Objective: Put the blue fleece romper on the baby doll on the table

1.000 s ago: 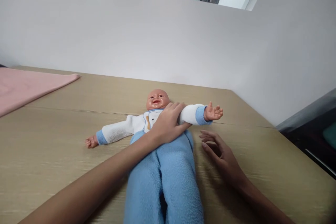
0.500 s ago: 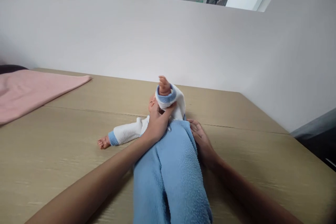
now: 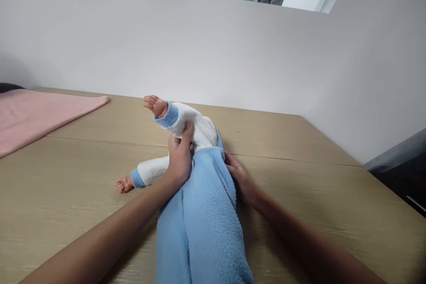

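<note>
A baby doll [image 3: 206, 186] in a fleece suit, white sleeves above and light blue below, lies on its side on the table. My left hand [image 3: 181, 153] is closed around its chest, the thumb pressing against the raised white sleeve [image 3: 191, 117]. That sleeve ends in a blue cuff and a small plastic hand [image 3: 155, 105] pointing left. The other sleeve [image 3: 151, 171] rests on the tabletop, also reaching left. At the doll's back, my right hand [image 3: 238, 173] holds the blue fabric, its fingertips partly hidden. The doll's head is hidden behind the raised arm.
A pink cloth [image 3: 43, 115] lies on the left of the wooden table [image 3: 299, 195], with a dark object [image 3: 9, 87] behind it. A pale partition wall [image 3: 213, 53] rises along the far edge. Something dark [image 3: 399, 177] stands beyond the right edge.
The doll has rolled further to the left between my hands. Its raised arm has swung from pointing up to pointing left, and its face has gone out of sight.
</note>
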Demonstrator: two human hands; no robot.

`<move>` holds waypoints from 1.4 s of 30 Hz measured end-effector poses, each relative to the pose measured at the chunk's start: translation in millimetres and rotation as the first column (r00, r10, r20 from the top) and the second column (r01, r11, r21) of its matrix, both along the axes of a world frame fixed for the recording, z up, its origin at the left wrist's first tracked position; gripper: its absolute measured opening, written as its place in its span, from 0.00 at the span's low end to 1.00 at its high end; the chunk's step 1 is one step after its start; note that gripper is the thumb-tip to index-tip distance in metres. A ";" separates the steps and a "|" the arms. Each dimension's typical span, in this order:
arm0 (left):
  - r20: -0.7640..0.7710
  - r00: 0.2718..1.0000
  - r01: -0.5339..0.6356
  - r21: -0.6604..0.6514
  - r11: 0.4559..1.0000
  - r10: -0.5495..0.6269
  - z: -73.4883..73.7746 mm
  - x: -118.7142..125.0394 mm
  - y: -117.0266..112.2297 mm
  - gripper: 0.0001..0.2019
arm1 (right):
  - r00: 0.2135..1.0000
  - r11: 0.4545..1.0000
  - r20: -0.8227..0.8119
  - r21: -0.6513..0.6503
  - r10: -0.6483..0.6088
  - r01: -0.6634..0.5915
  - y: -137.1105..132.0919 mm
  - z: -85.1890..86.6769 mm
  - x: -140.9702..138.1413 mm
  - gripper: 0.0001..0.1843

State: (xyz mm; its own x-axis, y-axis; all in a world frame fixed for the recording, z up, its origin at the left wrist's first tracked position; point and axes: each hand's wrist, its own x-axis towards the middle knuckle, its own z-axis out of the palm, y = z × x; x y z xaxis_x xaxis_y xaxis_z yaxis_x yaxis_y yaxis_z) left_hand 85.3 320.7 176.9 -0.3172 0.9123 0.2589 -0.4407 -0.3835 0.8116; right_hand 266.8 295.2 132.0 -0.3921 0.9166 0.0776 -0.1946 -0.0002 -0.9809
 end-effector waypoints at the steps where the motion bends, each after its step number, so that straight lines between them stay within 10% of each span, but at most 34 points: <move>1: 0.008 1.000 -0.018 -0.007 1.000 0.018 1.2 -1.0 -1.5 0.23 | 1.000 1.000 -0.004 -0.010 0.002 -0.002 0.5 0.6 -0.5 0.22; 9: 0.023 0.999 -0.026 -0.069 0.997 0.028 -0.7 -11.7 -1.6 0.27 | 0.984 0.990 -0.178 -0.127 0.029 -0.052 -18.3 -0.7 0.6 0.23; 20: 0.124 0.988 0.106 -0.087 0.991 -0.095 5.5 -21.2 -6.7 0.25 | 1.000 0.997 0.000 -0.073 -0.016 0.016 -18.0 -4.5 -5.6 0.24; 37: 0.296 0.927 0.280 -0.138 0.950 -0.230 -3.0 -49.0 -7.1 0.30 | 0.941 0.951 0.243 0.141 0.235 -0.274 -17.1 0.2 -15.1 0.26; 42: 0.315 0.930 0.238 -0.117 0.964 -0.191 -9.4 -69.4 7.2 0.31 | 0.943 0.940 0.328 0.305 0.049 -0.155 -26.4 5.7 -22.1 0.23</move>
State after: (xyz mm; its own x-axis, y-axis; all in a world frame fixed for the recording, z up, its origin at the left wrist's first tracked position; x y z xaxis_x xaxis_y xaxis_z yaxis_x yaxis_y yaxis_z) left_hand 15.9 327.9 167.5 -0.1509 0.9879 0.0368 -0.7294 -0.1364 0.6704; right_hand 244.7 268.8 137.7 -0.5345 0.8159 0.2204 0.1042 0.3224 -0.9408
